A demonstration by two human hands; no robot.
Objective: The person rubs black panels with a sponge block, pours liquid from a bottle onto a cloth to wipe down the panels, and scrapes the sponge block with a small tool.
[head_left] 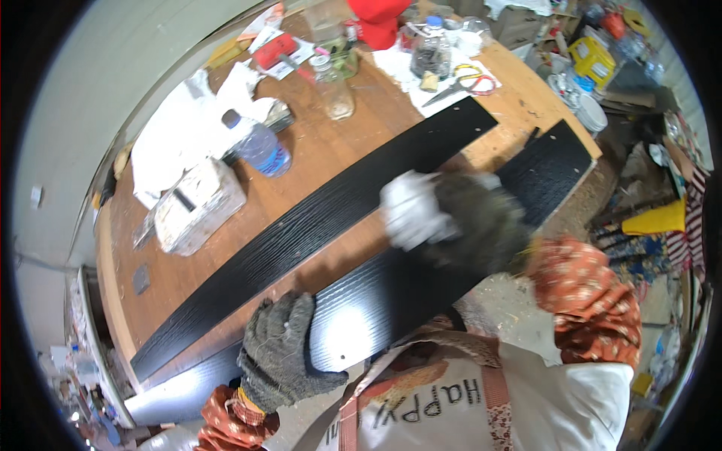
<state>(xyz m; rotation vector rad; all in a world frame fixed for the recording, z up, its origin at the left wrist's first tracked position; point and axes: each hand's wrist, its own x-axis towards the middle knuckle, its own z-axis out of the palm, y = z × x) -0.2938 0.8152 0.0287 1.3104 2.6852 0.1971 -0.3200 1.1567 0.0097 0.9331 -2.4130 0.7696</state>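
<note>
the near black board [353,319] lies along your side of the counter [383,113], with a bright shine on it. your left hand [282,349], in a dark gray glove, lies palm down on this board, with its fingers stretched out, not clenched. your right hand [485,222] is blurry, but it looks closed around a bunched-up white cloth [414,210] over the same board. the far black board [316,204] lies just beyond, with a strip of counter between them. past that stand a plastic bottle [263,150] and a glass bottle [331,94], and scissors [455,86] lie near the far board's right end.
</note>
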